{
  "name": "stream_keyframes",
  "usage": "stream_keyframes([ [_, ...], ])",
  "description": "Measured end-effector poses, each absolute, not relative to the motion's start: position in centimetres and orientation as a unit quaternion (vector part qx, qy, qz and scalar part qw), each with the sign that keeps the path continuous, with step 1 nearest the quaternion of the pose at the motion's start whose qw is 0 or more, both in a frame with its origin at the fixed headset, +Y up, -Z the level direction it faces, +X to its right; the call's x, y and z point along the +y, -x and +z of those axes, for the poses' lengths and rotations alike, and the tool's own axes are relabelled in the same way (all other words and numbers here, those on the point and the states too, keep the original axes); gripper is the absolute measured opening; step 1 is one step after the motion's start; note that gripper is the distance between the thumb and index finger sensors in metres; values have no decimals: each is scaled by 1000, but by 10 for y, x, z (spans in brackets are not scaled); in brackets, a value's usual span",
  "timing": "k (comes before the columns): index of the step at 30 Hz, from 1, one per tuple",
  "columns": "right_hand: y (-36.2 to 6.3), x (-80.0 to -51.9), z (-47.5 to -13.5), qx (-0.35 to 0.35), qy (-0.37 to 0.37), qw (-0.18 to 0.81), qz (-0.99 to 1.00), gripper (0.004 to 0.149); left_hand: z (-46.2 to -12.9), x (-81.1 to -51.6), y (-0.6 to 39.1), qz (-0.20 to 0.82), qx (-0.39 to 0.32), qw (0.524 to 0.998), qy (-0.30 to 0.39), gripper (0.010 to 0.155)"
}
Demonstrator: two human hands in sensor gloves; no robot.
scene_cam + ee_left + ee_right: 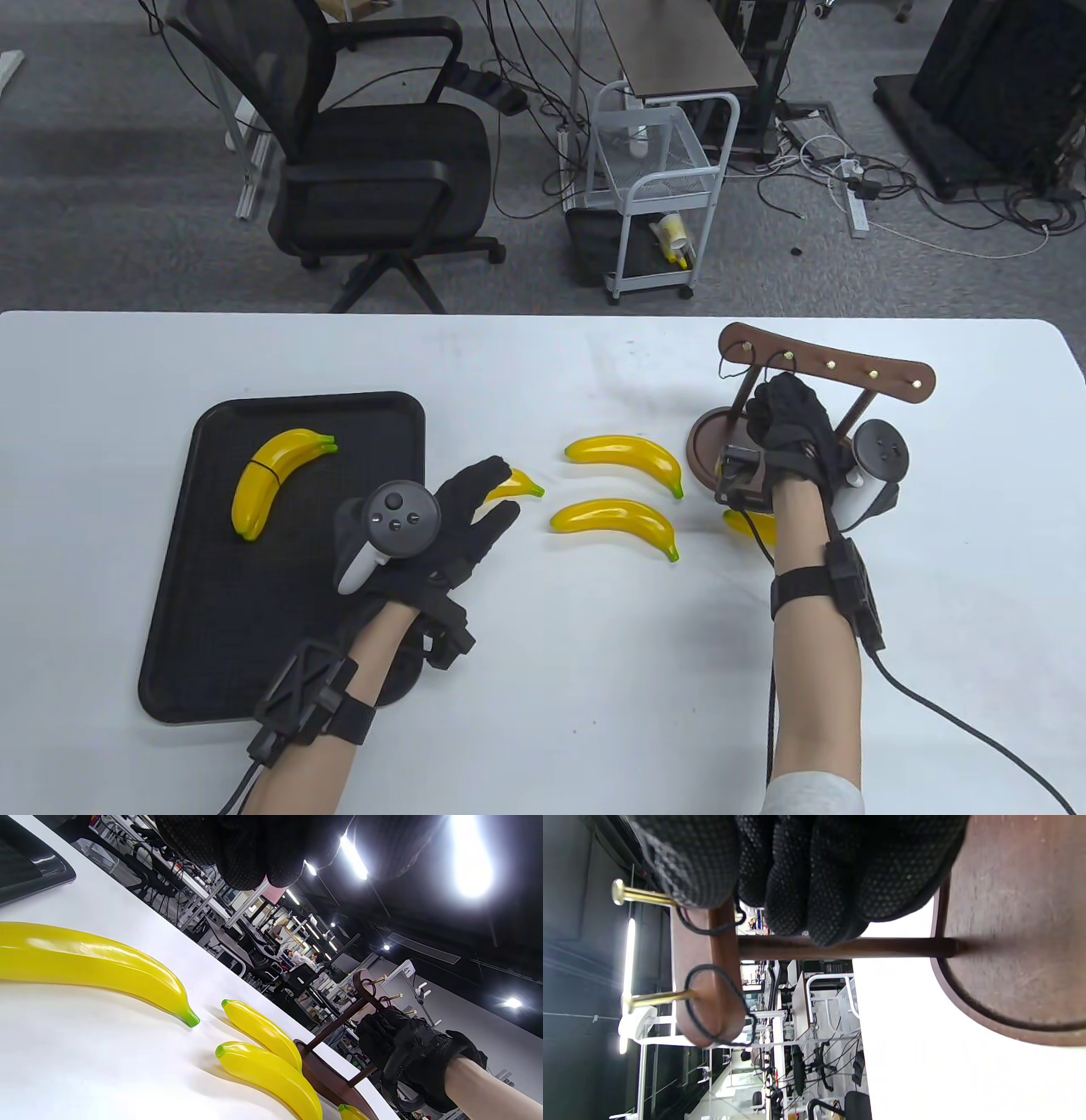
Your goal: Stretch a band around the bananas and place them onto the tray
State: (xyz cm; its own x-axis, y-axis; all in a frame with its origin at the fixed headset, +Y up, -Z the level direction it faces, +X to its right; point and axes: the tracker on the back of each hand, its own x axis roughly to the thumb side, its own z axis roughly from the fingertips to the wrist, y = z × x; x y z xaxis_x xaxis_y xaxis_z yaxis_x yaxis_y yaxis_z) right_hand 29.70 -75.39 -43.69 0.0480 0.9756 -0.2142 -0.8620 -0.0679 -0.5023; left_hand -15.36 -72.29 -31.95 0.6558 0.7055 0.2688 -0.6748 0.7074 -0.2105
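Note:
A black tray (204, 628) on the left holds a banded pair of bananas (276, 484). My left hand (475, 509) hovers just right of the tray, fingers (254, 853) straight, over a loose banana (517, 486) without gripping it. Two more bananas (628, 454) (615, 522) lie mid-table; a fourth banana (753, 528) is half hidden under my right wrist. My right hand (785, 407) is up at the wooden peg rack (848, 365), fingers (814, 878) curled and pinching a black band (708, 928) at the second brass peg. Another band (712, 1005) hangs on the end peg.
The rack's round base (1018, 921) stands at the table's right, with my right hand directly over it. Cables trail from both wrists toward the front edge. A chair (373, 153) and a white cart (653, 195) stand beyond the far edge.

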Motion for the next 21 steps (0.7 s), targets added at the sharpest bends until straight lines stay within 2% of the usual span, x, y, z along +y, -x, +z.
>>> stream_keyframes([
  [6, -297, -753, -436, -110, 260, 678, 678, 40, -319, -723, 153, 381, -168, 908, 48, 59],
  [21, -300, -723, -425, -121, 232, 676, 689, 38, -319, -724, 152, 382, -169, 907, 53, 59],
])
